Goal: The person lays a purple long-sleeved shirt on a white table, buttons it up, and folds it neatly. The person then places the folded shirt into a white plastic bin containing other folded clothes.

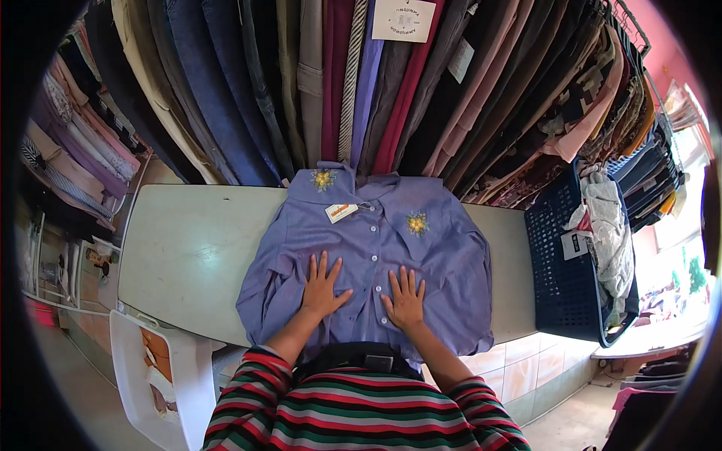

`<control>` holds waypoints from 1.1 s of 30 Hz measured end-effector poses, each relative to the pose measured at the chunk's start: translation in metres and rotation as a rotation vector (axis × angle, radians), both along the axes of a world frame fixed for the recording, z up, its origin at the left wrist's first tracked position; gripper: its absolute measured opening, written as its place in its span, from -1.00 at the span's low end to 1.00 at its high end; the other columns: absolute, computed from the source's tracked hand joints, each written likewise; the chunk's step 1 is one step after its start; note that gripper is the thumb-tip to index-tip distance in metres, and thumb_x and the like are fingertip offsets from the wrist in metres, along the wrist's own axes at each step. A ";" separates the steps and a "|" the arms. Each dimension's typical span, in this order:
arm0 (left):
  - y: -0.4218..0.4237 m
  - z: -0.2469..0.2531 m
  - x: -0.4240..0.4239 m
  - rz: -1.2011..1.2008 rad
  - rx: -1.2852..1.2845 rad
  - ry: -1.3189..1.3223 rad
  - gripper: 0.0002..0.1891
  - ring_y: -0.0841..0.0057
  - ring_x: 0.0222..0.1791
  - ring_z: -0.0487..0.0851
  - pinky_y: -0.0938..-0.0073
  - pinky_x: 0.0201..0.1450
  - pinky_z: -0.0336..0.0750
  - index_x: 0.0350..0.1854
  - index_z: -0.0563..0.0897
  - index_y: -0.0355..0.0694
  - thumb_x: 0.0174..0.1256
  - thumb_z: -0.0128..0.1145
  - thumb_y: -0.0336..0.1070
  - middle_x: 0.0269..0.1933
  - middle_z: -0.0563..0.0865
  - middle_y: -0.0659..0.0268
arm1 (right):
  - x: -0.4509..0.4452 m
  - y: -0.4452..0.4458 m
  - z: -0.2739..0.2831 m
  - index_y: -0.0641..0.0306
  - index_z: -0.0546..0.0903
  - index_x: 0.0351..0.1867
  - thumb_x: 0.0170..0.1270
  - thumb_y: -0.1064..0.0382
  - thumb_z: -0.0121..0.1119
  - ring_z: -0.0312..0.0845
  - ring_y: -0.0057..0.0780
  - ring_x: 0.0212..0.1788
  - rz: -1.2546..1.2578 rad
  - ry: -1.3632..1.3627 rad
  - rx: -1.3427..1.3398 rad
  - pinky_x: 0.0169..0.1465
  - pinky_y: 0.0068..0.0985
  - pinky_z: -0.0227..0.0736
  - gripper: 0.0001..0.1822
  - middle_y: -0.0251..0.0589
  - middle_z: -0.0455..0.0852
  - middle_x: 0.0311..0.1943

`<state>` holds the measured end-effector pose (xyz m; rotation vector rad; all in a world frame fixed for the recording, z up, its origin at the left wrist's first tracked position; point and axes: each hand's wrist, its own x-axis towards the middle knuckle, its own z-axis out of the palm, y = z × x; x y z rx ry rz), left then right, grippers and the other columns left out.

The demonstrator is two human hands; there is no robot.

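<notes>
A blue-violet button-front shirt [350, 242] lies spread face up, its wide collar towards the hanging clothes. Yellow flowers are embroidered on both sides of the collar, and a paper tag [341, 212] rests near the neck. My left hand [324, 287] presses flat on the shirt front, fingers spread, left of the button row. On the other side of the buttons, my right hand [405, 299] also lies flat with its fingers apart. Neither hand grips the cloth. The shirt's lower edge reaches my waist, where folds hide part of it.
Under the shirt is a pale table [192, 242]. Trousers and other clothes [225, 84] hang closely along its far side. A dark blue plastic basket [555, 265] holding grey cloth stands at the right end. A white plastic bin [192, 383] with some items is below left.
</notes>
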<state>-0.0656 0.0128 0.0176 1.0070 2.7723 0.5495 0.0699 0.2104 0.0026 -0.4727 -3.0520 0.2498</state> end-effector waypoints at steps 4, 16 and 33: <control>0.011 -0.013 -0.036 -0.005 0.090 0.086 -0.12 -0.10 0.45 -0.10 -0.31 0.26 0.08 0.44 0.12 0.09 0.06 0.15 0.23 0.47 -0.05 0.04 | -0.034 0.012 -0.007 -0.05 0.10 0.43 0.28 -0.21 -0.12 -0.15 -0.08 0.46 -0.028 0.013 0.001 0.39 0.12 -0.29 -0.28 -0.16 -0.03 0.46; 0.060 -0.016 0.025 0.075 0.343 -0.085 -0.60 0.15 -0.08 0.55 0.17 -0.02 0.44 -0.09 0.59 -0.21 -0.01 0.28 -0.20 -0.13 0.60 0.15 | -0.027 -0.014 -0.016 0.35 0.41 0.15 0.02 0.40 0.23 0.37 -0.02 -0.01 0.096 0.324 -0.381 0.11 -0.22 0.29 -0.43 0.03 0.46 -0.08; 0.073 -0.041 -0.008 0.383 0.339 -0.439 -0.75 0.40 -0.49 0.71 0.42 -0.34 0.58 -0.50 0.74 -0.19 -0.16 0.44 -0.14 -0.47 0.74 0.24 | -0.054 -0.015 -0.010 0.30 0.62 -0.19 0.02 0.38 0.27 0.56 -0.10 -0.22 -0.117 0.324 -0.499 -0.14 -0.27 0.47 -0.74 0.01 0.58 -0.28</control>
